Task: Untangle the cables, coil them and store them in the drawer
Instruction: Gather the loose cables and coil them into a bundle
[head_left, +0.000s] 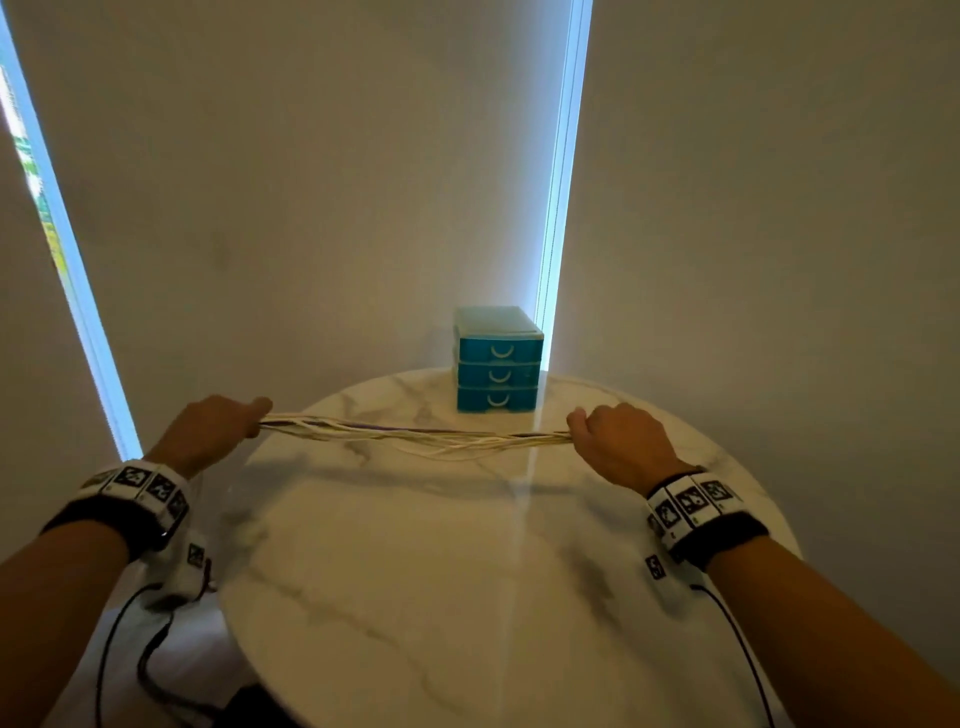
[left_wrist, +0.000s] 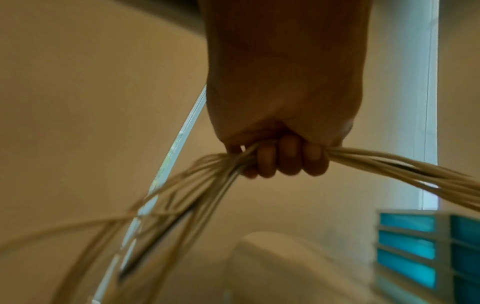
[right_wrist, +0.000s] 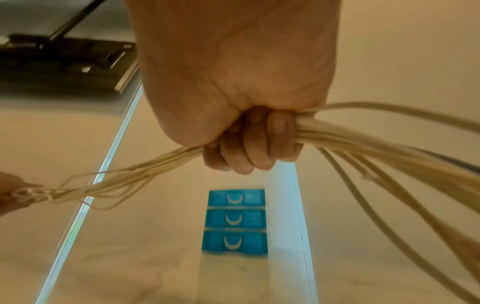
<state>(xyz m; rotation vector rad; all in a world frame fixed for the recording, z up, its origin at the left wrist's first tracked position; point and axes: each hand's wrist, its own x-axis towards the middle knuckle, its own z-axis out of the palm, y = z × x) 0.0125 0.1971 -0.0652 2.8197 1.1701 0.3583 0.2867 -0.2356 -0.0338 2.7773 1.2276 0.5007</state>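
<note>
A bundle of several thin white cables (head_left: 415, 434), with one dark purple strand among them, is stretched level above the round marble table (head_left: 415, 571). My left hand (head_left: 218, 426) grips one end in a fist, fingers (left_wrist: 283, 158) curled round the cables (left_wrist: 389, 166), and loose strands hang out to its left. My right hand (head_left: 618, 441) grips the other end, fingers (right_wrist: 257, 148) wrapped round the cables (right_wrist: 363, 142). A small teal drawer unit (head_left: 497, 359) with three shut drawers stands at the table's far edge, behind the cables; it also shows as the drawer unit (right_wrist: 235, 220).
Pale blinds cover the windows behind the table, with bright strips of light (head_left: 561, 156) at their edges. Black leads (head_left: 150, 649) hang from my wrist bands (head_left: 140, 499) near the table's front left. A dark fixture (right_wrist: 64, 61) appears upper left in the right wrist view.
</note>
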